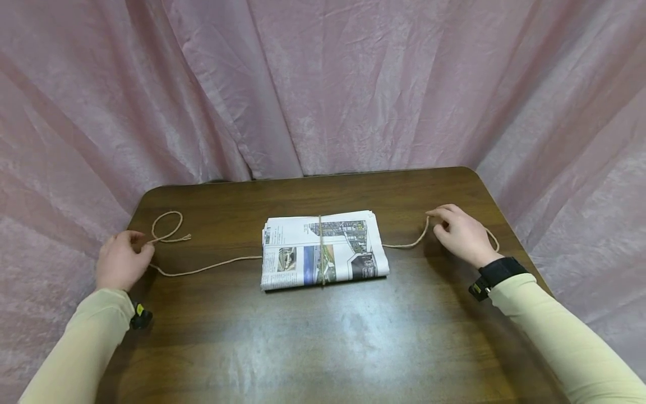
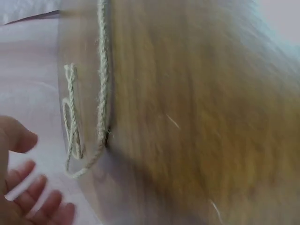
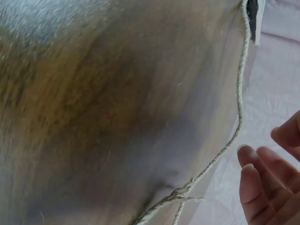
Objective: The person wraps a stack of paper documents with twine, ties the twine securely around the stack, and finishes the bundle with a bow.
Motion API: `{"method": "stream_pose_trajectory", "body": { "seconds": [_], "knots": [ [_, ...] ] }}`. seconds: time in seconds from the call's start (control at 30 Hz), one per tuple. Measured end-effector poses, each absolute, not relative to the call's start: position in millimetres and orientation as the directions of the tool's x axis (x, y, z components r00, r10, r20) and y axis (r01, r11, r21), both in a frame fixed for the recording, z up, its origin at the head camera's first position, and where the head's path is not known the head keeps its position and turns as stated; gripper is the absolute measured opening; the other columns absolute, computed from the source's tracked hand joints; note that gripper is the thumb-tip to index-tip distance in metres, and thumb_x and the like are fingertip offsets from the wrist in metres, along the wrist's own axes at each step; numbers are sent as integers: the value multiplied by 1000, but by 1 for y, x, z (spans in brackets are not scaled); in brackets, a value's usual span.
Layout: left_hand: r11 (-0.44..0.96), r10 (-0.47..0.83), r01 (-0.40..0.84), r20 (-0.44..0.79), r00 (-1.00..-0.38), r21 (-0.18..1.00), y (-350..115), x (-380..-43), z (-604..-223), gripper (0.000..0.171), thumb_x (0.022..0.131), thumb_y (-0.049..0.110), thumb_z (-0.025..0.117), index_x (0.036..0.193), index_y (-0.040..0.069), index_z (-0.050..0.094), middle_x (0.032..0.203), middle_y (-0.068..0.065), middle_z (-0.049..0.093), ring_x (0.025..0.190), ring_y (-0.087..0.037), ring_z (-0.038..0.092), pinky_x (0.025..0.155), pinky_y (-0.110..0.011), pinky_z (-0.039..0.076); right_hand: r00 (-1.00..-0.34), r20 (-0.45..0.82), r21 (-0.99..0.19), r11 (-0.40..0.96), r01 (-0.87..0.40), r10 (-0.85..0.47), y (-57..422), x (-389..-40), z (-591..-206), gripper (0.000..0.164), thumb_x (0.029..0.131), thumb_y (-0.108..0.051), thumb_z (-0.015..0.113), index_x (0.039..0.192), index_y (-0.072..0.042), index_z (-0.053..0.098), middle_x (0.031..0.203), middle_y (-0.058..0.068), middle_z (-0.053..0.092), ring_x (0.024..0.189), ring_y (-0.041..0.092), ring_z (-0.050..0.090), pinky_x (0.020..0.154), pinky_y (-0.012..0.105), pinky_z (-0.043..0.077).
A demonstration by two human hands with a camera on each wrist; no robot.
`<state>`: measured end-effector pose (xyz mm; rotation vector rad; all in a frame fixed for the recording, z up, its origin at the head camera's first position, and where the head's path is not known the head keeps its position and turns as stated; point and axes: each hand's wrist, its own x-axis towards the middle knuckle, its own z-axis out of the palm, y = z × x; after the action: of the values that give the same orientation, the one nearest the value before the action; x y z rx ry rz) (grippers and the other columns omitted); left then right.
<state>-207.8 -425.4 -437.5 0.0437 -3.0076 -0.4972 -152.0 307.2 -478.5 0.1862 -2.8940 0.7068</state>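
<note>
An uneven pull, I judged, could skew the twine [image 1: 321,249] and slew the folded newspapers [image 1: 348,241], lying at twelve o'clock from me. My left hand [image 1: 121,262], towards ten, was loosely unfurled — gripping nothing. My right hand [image 1: 461,235], towards two, curved slackly just beside the twine — also holding nothing.

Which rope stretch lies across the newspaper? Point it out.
The middle stretch, running over the newspaper; the left stretch and right stretch extend sideways beyond it.
</note>
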Motion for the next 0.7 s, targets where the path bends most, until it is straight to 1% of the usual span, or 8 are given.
{"method": "stream_pose_trajectory", "body": {
  "seconds": [0.13,0.2,0.33,0.43,0.5,0.6,0.63,0.7],
  "knots": [
    [951,-70,-78,-36,-997,299,-428,-210,-438,64,102,44,52,136,-10,50,123,-38,53,109,-59,50,80,-68,41,-983,164,-463,874,-149,-80,307,-151,-480,33,98,-13,54,126,-12,72,121,5,66,83,21,60,67,40,46],
    [951,-61,-86,-93,-994,296,-429,-210,-438,63,104,46,49,133,-9,54,122,-37,57,107,-57,54,78,-66,44,-983,159,-466,871,-156,-91,306,-151,-481,32,100,-16,54,125,-14,73,119,4,68,86,23,62,69,42,47],
    [933,-30,-69,-115,-993,352,-429,-210,-435,48,106,34,48,121,-9,64,117,-33,64,104,-51,59,80,-60,46,-981,166,-467,868,-169,-102,303,-152,-482,28,101,-19,57,122,-15,75,120,4,69,96,27,66,75,47,50],
    [927,-1,-40,-104,-995,373,-425,-212,-430,42,105,26,50,118,-10,67,114,-32,67,102,-48,61,81,-57,47,-980,171,-467,868,-170,-100,302,-152,-481,27,101,-18,57,121,-15,75,121,6,70,99,28,67,78,49,50],
    [922,24,-30,-133,-991,386,-422,-214,-425,41,104,23,51,119,-13,66,108,-30,69,98,-45,62,79,-52,48,-980,171,-466,868,-171,-102,302,-152,-480,27,101,-18,57,120,-15,76,119,7,70,97,28,66,77,48,50],
    [908,60,-28,-196,-979,417,-417,-218,-416,41,103,19,52,119,-17,64,95,-23,72,85,-31,63,70,-39,49,-979,172,-465,867,-178,-108,302,-152,-479,26,101,-17,57,118,-14,76,116,7,71,92,26,66,75,46,49],
    [904,62,-36,-215,-975,426,-415,-219,-413,41,104,19,52,120,-17,63,95,-21,72,83,-28,61,68,-35,47,-979,173,-466,866,-179,-109,301,-152,-479,26,101,-17,57,118,-14,77,115,6,72,91,25,65,74,45,49],
    [893,55,-57,-234,-971,446,-411,-221,-408,44,105,23,51,121,-16,63,95,-20,72,84,-25,59,67,-32,45,-978,179,-471,863,-183,-110,300,-153,-478,25,101,-17,57,117,-14,77,112,5,72,87,23,64,73,44,48]
  ]
}}
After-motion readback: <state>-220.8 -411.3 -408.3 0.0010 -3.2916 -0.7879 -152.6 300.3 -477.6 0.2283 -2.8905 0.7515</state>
